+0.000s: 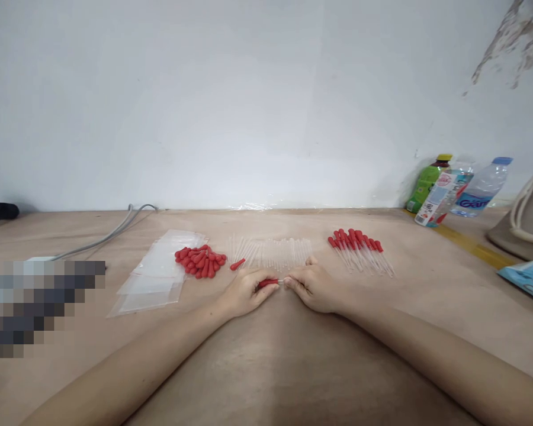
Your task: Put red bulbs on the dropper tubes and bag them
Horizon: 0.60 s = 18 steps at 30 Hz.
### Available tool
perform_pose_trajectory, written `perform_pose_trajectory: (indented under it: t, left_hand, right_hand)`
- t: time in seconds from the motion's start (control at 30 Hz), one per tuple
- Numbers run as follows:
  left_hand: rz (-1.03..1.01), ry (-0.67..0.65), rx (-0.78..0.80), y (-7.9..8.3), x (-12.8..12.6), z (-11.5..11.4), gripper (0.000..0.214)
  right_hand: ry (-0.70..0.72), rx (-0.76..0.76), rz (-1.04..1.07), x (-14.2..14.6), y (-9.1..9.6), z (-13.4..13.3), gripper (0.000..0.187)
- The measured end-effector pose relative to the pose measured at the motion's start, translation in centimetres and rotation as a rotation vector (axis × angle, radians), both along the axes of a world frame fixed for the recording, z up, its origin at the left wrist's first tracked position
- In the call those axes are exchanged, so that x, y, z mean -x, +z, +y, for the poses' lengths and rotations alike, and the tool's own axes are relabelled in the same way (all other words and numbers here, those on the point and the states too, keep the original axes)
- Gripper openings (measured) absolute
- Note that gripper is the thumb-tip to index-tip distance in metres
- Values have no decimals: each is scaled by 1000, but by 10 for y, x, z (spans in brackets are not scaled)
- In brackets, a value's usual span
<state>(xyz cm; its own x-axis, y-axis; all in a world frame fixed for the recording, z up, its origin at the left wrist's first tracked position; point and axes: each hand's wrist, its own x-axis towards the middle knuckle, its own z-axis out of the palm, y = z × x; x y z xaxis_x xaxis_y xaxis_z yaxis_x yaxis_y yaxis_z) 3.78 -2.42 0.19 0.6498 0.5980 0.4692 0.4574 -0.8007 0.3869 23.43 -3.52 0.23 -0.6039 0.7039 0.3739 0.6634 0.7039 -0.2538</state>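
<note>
My left hand (246, 291) pinches a red rubber dropper bulb (267, 284) at the middle of the table. Opposite it, my right hand (313, 286) closes on a clear dropper tube (281, 281), whose end meets the bulb; most of the tube is hidden by the fingers. Just beyond the hands lies a row of clear tubes (275, 253). One loose red bulb (238, 264) rests at the row's left end. Farther left is a pile of red bulbs (201, 260). To the right, droppers with red bulbs fitted on clear tubes (359, 247) lie side by side.
Clear plastic bags (153, 275) lie left of the bulb pile. A grey cable (111, 235) runs along the back left. Several bottles (444, 189) stand against the wall at right, near a bag (526, 213) and a blue packet (528, 279). A blurred patch covers the left edge.
</note>
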Motion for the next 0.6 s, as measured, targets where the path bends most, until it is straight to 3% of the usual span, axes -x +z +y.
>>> perform_pose_trajectory:
  t: [0.13,0.23,0.3,0.47,0.6]
  left_hand:
    - [-25,1,-51,1,3,3,18]
    - [-96,86,-128,3,8,5,30]
    - [-123,133,-155,3,11,7,25]
    - [-76,97,-150,-2,13,11,9]
    - [-70,93,-125,-3,12,12,17]
  right_hand:
    - [7,27,-106,-2,18,-8,26]
    - [-53,102,-119,-13,31,-3,26]
    - [-230,142,-44,-29,37,8,26]
    - [-879,61,-1,-82,43,41,29]
    - [-1016,90,-101,-109,39,52,30]
